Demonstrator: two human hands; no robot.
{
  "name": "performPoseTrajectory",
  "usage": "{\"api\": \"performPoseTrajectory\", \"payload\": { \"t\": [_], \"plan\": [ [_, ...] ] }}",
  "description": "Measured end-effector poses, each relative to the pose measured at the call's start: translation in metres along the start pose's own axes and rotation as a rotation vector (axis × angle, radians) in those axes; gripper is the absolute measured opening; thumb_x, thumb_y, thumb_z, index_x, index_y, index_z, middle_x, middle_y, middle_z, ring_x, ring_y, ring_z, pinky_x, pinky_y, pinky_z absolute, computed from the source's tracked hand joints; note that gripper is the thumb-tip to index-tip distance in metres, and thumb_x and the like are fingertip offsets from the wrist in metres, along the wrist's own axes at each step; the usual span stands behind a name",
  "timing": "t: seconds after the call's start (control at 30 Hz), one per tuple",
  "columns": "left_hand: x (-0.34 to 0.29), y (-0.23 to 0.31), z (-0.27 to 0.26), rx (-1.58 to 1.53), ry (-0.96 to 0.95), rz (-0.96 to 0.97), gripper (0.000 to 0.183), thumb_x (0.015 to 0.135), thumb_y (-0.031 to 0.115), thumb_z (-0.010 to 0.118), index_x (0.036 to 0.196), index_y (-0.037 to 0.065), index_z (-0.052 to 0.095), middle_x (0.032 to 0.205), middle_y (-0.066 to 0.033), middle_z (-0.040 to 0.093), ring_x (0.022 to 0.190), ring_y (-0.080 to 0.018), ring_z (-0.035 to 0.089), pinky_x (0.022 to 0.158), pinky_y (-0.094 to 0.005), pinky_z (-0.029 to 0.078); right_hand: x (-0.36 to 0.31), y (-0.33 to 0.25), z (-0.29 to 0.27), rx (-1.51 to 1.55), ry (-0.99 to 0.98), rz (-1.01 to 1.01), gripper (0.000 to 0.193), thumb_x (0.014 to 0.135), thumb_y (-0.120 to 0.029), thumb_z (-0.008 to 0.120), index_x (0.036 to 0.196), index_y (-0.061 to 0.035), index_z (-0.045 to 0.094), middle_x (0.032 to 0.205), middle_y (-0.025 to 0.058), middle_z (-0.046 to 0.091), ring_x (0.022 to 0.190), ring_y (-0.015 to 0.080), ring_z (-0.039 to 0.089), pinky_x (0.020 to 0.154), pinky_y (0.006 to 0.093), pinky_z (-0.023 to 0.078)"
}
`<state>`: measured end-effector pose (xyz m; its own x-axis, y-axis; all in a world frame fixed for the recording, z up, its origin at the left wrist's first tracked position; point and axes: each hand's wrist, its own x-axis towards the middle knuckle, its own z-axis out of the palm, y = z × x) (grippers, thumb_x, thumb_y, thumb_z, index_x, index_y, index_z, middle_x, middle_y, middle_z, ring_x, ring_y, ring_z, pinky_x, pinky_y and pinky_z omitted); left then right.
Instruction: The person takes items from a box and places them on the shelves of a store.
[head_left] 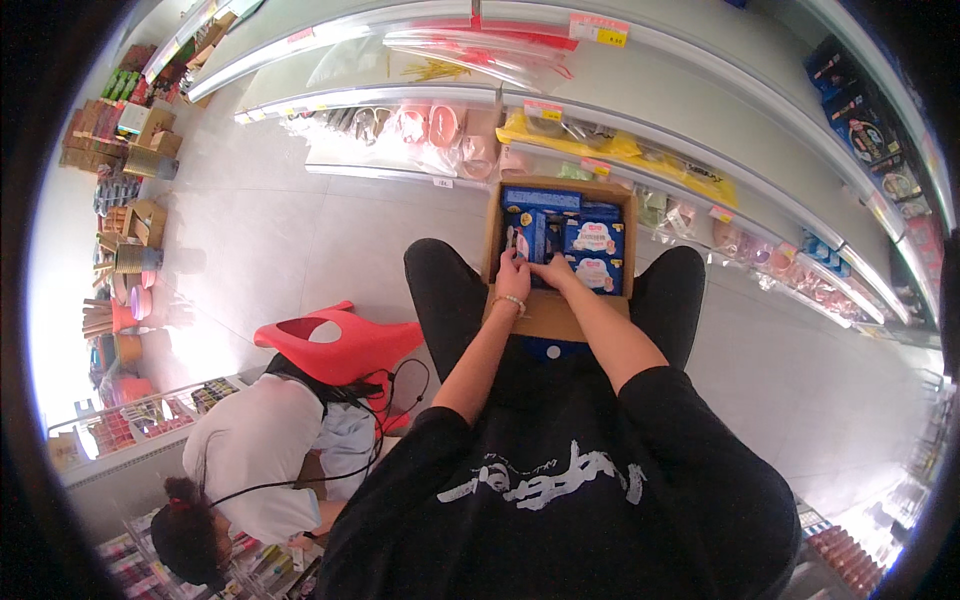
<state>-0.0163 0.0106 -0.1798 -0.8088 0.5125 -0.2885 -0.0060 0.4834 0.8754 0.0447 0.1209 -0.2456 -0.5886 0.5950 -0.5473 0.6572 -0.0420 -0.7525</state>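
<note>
Between my knees is an open cardboard box [493, 232] filled with blue packets. My left hand [512, 272] has its fingers closed on the left side of an upright blue packet [536, 236] in the box. Close beside it, my right hand [553, 271] reaches in from the right, its fingers bent against the lower end of that same packet. Two blue packets with white cloud-shaped labels, an upper one [594, 238] and a lower one [597, 274], lie to the right. Another blue packet [543, 200] lies along the box's far side.
Shelves ahead hold pink containers [446, 124] and a yellow package [620, 150]. A red plastic stool [345, 345] stands to my left, with black cables beside it. Another person [255, 450] in a white top bends over goods at lower left. Baskets and cartons [145, 222] line the far left.
</note>
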Motion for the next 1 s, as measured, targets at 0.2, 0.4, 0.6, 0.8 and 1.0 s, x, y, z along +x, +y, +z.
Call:
{"api": "performPoseTrajectory", "payload": {
  "t": [0.2,0.4,0.6,0.8,1.0],
  "plan": [
    [0.003,-0.019,0.004,-0.187,-0.032,-0.036,0.047,0.077,0.008,0.054,0.120,-0.001,0.038,0.100,-0.0182,0.060,0.092,-0.0243,0.059,0.081,-0.0323,0.045,-0.046,-0.039,-0.015,-0.242,0.052,0.042,0.075,0.057,-0.038,0.076,0.112,0.0042,0.048,0.105,0.0200,0.057,0.097,0.0283,0.056,0.082,0.0333,0.044],
    [0.000,0.008,-0.004,-0.451,0.146,-0.095,0.060,0.078,0.020,0.062,0.126,-0.002,0.032,0.116,-0.0179,0.049,0.103,-0.0238,0.050,0.083,-0.0335,0.042,-0.059,-0.040,-0.049,0.217,-0.044,0.036,0.071,0.066,-0.036,0.068,0.120,0.0018,0.042,0.104,0.0177,0.056,0.090,0.0242,0.055,0.074,0.0355,0.044],
    [-0.006,0.032,-0.018,-0.939,-0.181,-0.376,0.062,0.084,0.048,0.048,0.129,0.007,0.033,0.122,-0.0117,0.046,0.109,-0.0252,0.047,0.090,-0.0414,0.038,-0.083,-0.054,-0.148,0.656,-0.393,0.087,0.050,0.075,-0.027,0.057,0.121,-0.0107,0.043,0.108,0.0045,0.054,0.098,0.0156,0.050,0.080,0.0353,0.041],
    [-0.010,0.040,-0.016,-1.083,-0.799,-0.340,0.065,0.084,0.062,0.034,0.130,0.017,0.034,0.123,-0.0024,0.048,0.106,-0.0213,0.050,0.087,-0.0427,0.041,-0.125,-0.087,-0.189,0.351,-0.291,0.056,0.059,0.076,-0.035,0.058,0.126,-0.0072,0.042,0.112,0.0049,0.052,0.100,0.0161,0.049,0.082,0.0339,0.041],
    [-0.020,0.051,-0.023,-1.018,-0.599,-0.372,0.040,0.083,0.028,0.059,0.116,0.012,0.044,0.096,-0.0070,0.059,0.085,-0.0225,0.060,0.073,-0.0395,0.049,-0.132,-0.046,-0.142,0.811,-0.065,-0.100,0.050,0.085,-0.031,0.054,0.126,-0.0081,0.038,0.112,0.0070,0.052,0.096,0.0173,0.054,0.077,0.0326,0.048]
  ]
}}
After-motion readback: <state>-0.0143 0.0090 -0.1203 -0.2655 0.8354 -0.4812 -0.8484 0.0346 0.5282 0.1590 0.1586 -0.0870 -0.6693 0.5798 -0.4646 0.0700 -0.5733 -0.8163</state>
